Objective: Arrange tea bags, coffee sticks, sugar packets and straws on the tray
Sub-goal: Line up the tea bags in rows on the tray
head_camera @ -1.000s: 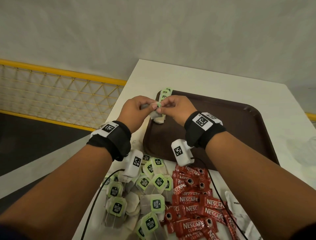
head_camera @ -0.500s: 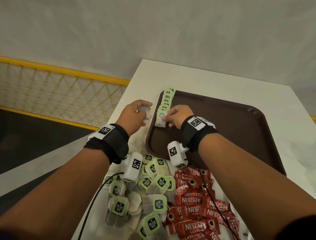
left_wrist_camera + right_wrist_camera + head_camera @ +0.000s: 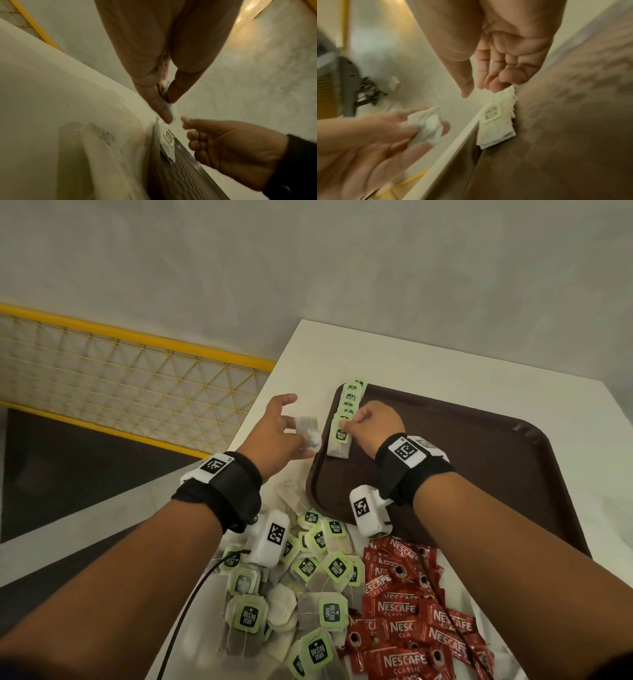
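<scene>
Newest green-tagged paper tea bag [image 3: 339, 440] now laid on brown plastic tray [image 3: 479, 474], extending the row. Right hand [image 3: 373, 424] fingertips curled onto its tag; left hand [image 3: 277, 433], drawn apart, pinches crumpled white wrapper [image 3: 310, 433].

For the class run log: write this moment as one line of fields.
left hand: holds crumpled tea bag beside tray | right hand: fingertips on tea bag row at tray's left edge | coffee sticks: on table

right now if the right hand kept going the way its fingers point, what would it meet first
Probably the row of tea bags along the tray's left edge: the right hand points at it, fingertips seemingly touching the nearest tag.
</scene>
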Demonstrator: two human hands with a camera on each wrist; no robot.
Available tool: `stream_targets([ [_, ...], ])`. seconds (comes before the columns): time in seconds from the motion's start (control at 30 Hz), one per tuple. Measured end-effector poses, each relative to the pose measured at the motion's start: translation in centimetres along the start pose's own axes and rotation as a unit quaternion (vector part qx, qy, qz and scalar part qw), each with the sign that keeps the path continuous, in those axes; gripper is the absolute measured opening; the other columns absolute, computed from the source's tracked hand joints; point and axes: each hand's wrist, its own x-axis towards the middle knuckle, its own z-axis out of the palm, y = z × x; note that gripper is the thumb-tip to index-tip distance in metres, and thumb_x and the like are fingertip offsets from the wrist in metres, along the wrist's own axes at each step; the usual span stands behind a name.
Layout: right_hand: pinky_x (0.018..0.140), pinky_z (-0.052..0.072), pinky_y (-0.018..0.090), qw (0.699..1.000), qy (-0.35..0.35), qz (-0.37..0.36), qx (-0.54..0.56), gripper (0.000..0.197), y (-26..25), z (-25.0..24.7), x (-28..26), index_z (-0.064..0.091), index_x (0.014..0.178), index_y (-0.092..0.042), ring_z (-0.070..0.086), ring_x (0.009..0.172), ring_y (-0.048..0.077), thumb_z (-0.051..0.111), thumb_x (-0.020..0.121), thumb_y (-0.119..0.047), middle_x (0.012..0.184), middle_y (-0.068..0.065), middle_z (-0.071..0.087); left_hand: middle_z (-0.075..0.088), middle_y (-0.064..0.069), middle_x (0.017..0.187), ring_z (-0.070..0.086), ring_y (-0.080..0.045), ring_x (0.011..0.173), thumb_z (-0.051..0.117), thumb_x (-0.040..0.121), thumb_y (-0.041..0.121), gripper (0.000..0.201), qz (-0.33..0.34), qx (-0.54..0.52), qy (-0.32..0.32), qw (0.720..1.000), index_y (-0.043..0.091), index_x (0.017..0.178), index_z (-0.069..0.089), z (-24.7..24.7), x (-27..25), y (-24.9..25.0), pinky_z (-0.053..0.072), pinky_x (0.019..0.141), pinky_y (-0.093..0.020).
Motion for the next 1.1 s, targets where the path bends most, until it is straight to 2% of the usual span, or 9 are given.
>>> stream_targets([
  [0.1,0.075,0.048,0.032,0.994,-0.061,-0.095,-0.003,0.031,-1.6,-0.1,-1.0,0.063,0.092,-0.015,0.060,0.082,0.019,0.057,0.092,-0.045,0.084,-0.002,0.061,0.060,-0.016,0.108,0.070,-0.030,0.091,0.055,0.088,-0.012,0.065,0.008,0.000,0.013,1.000,0.022,0.139,0.035,0.3,0.3,0.1,0.061,0.079,-0.039],
  [0.2,0.075,0.050,0.036,0.985,-0.098,-0.142,0.028,0.024,-2.3,0.0,-1.8,0.065,0.101,-0.015,0.060,0.075,0.018,0.065,0.090,-0.036,0.080,0.000,0.060,0.064,-0.019,0.103,0.070,-0.032,0.095,0.063,0.088,-0.005,0.061,0.021,0.009,0.009,1.000,0.022,0.136,0.036,0.6,0.5,0.4,0.061,0.080,-0.041],
  [0.33,0.074,0.056,0.042,0.984,-0.050,-0.155,0.073,0.009,-2.4,-0.2,-2.1,0.064,0.087,-0.016,0.061,0.069,0.018,0.072,0.083,-0.017,0.074,-0.004,0.059,0.062,-0.009,0.097,0.067,-0.025,0.097,0.067,0.088,0.004,0.049,0.035,0.044,0.011,0.998,0.021,0.128,0.045,0.9,0.7,0.8,0.060,0.083,-0.037],
  [0.47,0.071,0.059,0.042,0.980,-0.041,-0.148,0.127,0.013,-2.7,-1.0,-2.4,0.065,0.077,-0.016,0.067,0.068,0.019,0.076,0.077,-0.009,0.076,0.000,0.065,0.063,-0.012,0.105,0.064,-0.021,0.093,0.048,0.101,0.020,0.012,-0.024,0.022,0.038,0.999,0.014,0.107,0.056,0.9,0.9,2.0,0.055,0.075,-0.033],
  [0.57,0.079,0.057,0.041,0.979,-0.043,-0.162,0.114,0.014,-2.8,-1.4,-2.5,0.066,0.074,-0.017,0.069,0.081,0.023,0.077,0.074,-0.009,0.084,0.003,0.071,0.064,-0.011,0.094,0.066,-0.021,0.078,0.048,0.102,0.037,0.031,-0.071,-0.001,0.035,0.997,0.008,0.105,0.056,1.0,1.1,2.3,0.053,0.065,-0.028],
  [0.63,0.081,0.057,0.037,0.977,-0.054,-0.160,0.128,0.012,-2.6,-1.5,-2.8,0.068,0.075,-0.015,0.070,0.081,0.022,0.076,0.075,-0.005,0.084,0.003,0.073,0.066,-0.013,0.098,0.068,-0.017,0.073,0.060,0.098,0.027,0.026,-0.070,-0.027,0.044,0.996,0.005,0.109,0.054,1.2,1.1,2.2,0.055,0.062,-0.025],
  [0.8,0.088,0.056,0.035,0.974,-0.093,-0.146,0.143,0.031,-1.3,-1.6,-3.2,0.070,0.075,-0.022,0.070,0.085,0.023,0.063,0.080,0.008,0.087,0.005,0.073,0.061,-0.017,0.112,0.065,-0.028,0.097,0.073,0.085,0.002,0.032,-0.035,-0.076,0.077,0.994,0.007,0.111,0.054,1.1,1.1,1.9,0.057,0.080,-0.032],
  [0.9,0.075,0.058,0.032,0.965,-0.083,-0.111,0.222,0.032,-1.2,-1.5,-3.2,0.067,0.091,-0.016,0.067,0.075,0.017,0.050,0.086,0.011,0.094,0.005,0.067,0.061,-0.010,0.107,0.063,-0.022,0.099,0.077,0.080,0.003,0.037,0.016,-0.039,0.078,0.996,0.011,0.110,0.057,1.2,0.9,1.9,0.056,0.081,-0.031],
  [1.1,0.060,0.051,0.025,0.954,-0.098,-0.026,0.283,0.014,-1.5,-1.8,-3.2,0.066,0.098,-0.015,0.061,0.065,0.014,0.063,0.093,-0.028,0.089,0.001,0.068,0.064,-0.004,0.106,0.066,-0.016,0.092,0.078,0.077,0.000,0.037,0.089,0.033,0.048,0.994,0.017,0.105,0.059,1.7,0.2,2.4,0.054,0.079,-0.026],
])
